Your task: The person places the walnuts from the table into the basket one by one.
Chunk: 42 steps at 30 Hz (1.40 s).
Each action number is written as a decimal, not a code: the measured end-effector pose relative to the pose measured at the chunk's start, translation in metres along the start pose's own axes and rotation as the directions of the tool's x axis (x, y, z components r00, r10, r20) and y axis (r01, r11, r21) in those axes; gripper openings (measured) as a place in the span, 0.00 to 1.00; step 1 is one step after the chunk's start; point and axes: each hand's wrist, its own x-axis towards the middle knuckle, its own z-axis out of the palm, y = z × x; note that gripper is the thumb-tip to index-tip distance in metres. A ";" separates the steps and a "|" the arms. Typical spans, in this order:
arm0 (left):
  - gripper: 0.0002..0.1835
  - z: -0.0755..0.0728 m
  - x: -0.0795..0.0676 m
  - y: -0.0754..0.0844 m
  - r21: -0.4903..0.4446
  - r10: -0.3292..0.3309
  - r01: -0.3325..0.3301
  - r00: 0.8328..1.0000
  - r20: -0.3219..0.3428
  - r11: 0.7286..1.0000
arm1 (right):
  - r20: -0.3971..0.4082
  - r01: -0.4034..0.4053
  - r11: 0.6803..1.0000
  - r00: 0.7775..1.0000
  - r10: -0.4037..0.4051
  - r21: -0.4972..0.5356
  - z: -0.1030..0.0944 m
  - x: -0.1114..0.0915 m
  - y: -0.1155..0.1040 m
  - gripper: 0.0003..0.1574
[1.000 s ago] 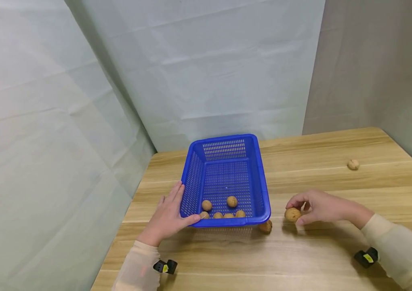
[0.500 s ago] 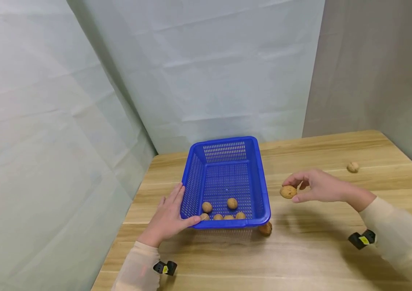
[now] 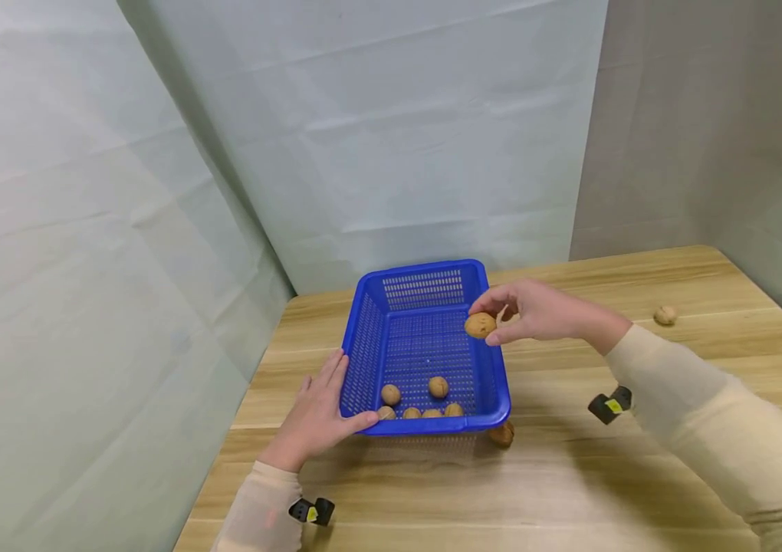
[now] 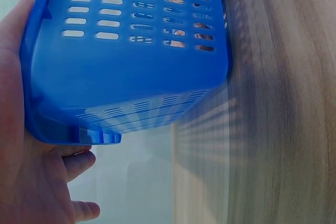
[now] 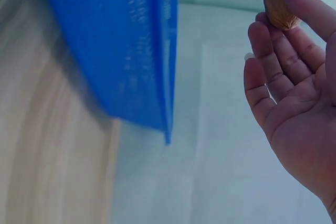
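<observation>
A blue plastic basket (image 3: 432, 426) with slotted walls holds several walnuts (image 3: 438, 387), gathered toward its near end. At its near left corner rests my left hand (image 3: 315, 423), fingers straight along the side and thumb lying on the front rim. In the left wrist view, the loose fingers (image 4: 79, 165) show beyond the basket's rim. My right hand (image 3: 536, 313) pinches one walnut (image 3: 479, 326) between thumb and fingertips, above the basket's right rim. The right wrist view shows that walnut (image 5: 279, 4) at the fingertips, with the other fingers spread loosely.
Another walnut (image 3: 502, 435) lies on the wooden table (image 3: 418, 498) by the basket's near right corner. A further walnut (image 3: 665, 314) sits toward the back right. Pale cloth (image 3: 405, 138) hangs behind the table and along its left.
My right hand has lifted the walnut off the table and carried it up and left to the basket's right rim. The left hand and basket have stayed put.
</observation>
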 end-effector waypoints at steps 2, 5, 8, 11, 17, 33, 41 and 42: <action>0.59 0.000 -0.001 -0.001 -0.005 0.003 -0.003 1.000 -0.001 1.000 | 0.020 0.013 1.000 1.000 -0.013 0.019 0.002 0.014 -0.008 0.24; 0.59 0.001 -0.001 0.000 -0.014 0.002 -0.002 1.000 -0.001 1.000 | 0.045 0.032 0.999 0.998 -0.033 0.035 0.006 0.034 -0.019 0.24; 0.58 0.001 -0.001 0.000 -0.017 0.002 -0.002 1.000 -0.002 1.000 | 0.059 0.040 0.999 0.997 -0.042 0.035 0.011 0.054 -0.027 0.23; 0.58 0.001 0.000 -0.001 -0.013 0.005 -0.005 1.000 -0.006 1.000 | 0.055 0.031 0.999 0.998 -0.032 0.018 0.017 0.073 -0.031 0.23; 0.58 0.002 -0.002 -0.002 -0.020 0.005 -0.005 1.000 -0.013 1.000 | 0.030 -0.001 1.000 1.000 0.001 0.001 0.034 0.108 -0.024 0.25; 0.57 0.004 -0.013 -0.001 0.000 -0.007 0.007 0.999 -0.036 1.000 | 0.078 -0.093 0.996 0.993 0.092 0.015 0.085 0.144 0.002 0.25; 0.57 0.001 -0.013 0.000 -0.008 -0.002 0.001 0.999 -0.037 1.000 | 0.109 -0.120 0.993 0.987 0.119 0.003 0.093 0.142 0.012 0.24; 0.58 0.001 -0.013 0.000 -0.011 -0.004 0.004 1.000 -0.031 1.000 | 0.112 -0.123 0.992 0.986 0.121 0.004 0.094 0.142 0.013 0.24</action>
